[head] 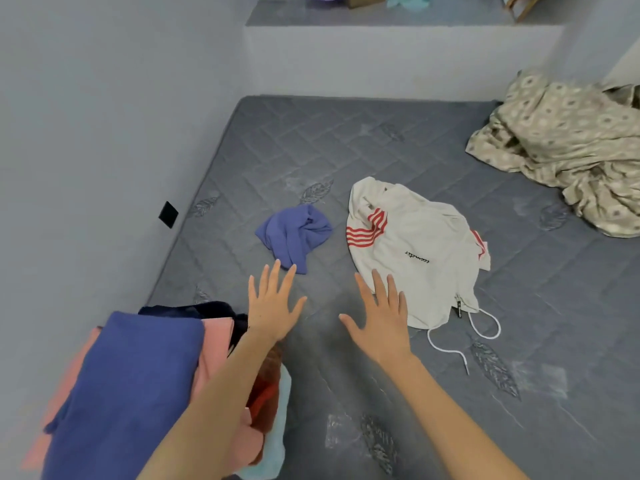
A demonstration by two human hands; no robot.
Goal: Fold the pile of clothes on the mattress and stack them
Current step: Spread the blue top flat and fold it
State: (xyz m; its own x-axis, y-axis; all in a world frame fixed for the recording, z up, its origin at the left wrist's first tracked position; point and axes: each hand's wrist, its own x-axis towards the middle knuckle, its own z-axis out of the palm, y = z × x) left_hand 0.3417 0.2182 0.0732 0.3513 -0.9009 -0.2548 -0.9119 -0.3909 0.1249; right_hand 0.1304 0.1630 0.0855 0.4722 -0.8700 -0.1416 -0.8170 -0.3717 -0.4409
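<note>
Head view: both hands are held flat and empty, fingers straight and spread, nothing gripped. The left hand (273, 303) is pointed at a crumpled periwinkle-blue cloth garment (294, 233), found just beyond its fingertips, far and slightly right. The right hand (379, 317) is seen with fingertips over the near edge of a cream fabric top with red stripes and a white drawstring (415, 251); contact cannot be told. That top, judged nearer this hand, is spread with its long axis running far-left to near-right. A stack of folded clothes topped by a blue knit piece (128, 382) is seen at near left. All are borne on a grey quilted mattress (381, 140), with a rumpled beige patterned sheet (571, 157) at far right.
</note>
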